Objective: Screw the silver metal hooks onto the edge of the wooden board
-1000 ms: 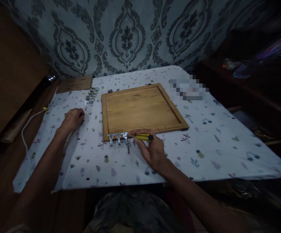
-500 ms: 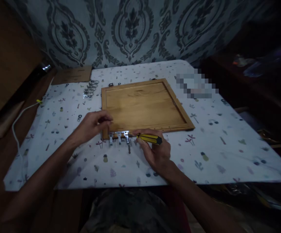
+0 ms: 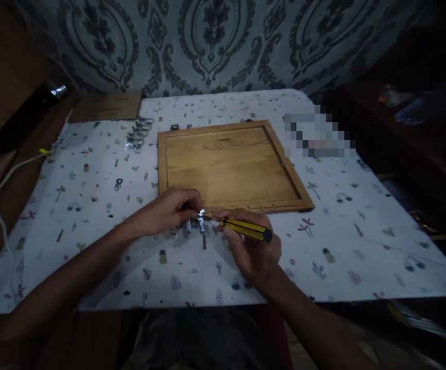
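A square wooden board (image 3: 230,167) with a raised rim lies on a patterned white cloth (image 3: 91,226). A metal hook bracket (image 3: 192,222) sits along the board's near edge. My left hand (image 3: 171,209) is pinched over the bracket's top, fingers closed on something too small to make out. My right hand (image 3: 251,246) grips a yellow-and-black screwdriver (image 3: 248,229), its tip pointing left at the bracket's right end. A small dark screw-like piece (image 3: 204,241) lies on the cloth just below the bracket.
More metal hooks (image 3: 136,136) lie piled at the board's far left corner. A cardboard piece (image 3: 107,106) sits at the back left, a small ring (image 3: 118,183) lies on the cloth, and a white cable (image 3: 4,180) runs along the left. Dark furniture stands to the right.
My left hand has come from the cloth at the left across to the bracket and closed over it. The right hand with the screwdriver stayed by the bracket's right end.
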The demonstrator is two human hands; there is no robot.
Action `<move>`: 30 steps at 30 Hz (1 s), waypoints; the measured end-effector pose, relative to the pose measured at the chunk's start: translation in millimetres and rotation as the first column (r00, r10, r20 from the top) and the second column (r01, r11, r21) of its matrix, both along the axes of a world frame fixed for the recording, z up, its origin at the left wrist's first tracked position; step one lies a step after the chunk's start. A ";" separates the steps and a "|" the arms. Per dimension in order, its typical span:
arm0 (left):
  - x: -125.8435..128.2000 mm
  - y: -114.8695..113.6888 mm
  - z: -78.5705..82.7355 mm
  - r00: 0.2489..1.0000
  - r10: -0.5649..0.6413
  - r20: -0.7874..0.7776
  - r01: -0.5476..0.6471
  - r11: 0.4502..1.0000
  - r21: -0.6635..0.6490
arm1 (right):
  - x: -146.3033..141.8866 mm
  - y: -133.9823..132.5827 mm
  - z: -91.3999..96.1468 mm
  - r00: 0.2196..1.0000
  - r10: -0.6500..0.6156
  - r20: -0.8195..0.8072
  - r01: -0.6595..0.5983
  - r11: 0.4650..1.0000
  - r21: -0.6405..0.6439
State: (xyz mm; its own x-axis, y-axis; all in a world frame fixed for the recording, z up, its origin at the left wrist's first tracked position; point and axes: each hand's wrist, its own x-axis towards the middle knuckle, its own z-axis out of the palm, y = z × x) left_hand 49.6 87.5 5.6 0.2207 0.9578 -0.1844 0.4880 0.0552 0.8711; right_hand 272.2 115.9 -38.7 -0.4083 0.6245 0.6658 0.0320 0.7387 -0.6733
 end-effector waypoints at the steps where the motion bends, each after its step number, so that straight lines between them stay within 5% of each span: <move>1: 0.2 0.1 0.0 1.000 -0.005 -0.014 0.006 1.000 0.003 | 0.0 -0.3 1.4 1.000 -0.002 0.009 0.002 1.000 0.002; 21: 5.6 7.8 2.1 0.980 -0.046 -0.194 0.055 0.998 0.040 | -0.2 -1.2 -3.0 0.999 0.013 -0.039 -0.014 1.000 -0.027; 30: 5.6 3.8 0.6 0.991 -0.033 -0.132 0.038 0.999 0.033 | 1.2 -0.8 1.3 1.000 0.011 0.004 -0.011 1.000 0.005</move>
State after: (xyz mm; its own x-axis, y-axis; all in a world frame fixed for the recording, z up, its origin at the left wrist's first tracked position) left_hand 55.2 91.3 6.3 0.2309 0.9562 -0.1799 0.5993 0.0059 0.8005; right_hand 273.4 115.1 -37.4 -0.4176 0.6166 0.6674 0.0266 0.7425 -0.6693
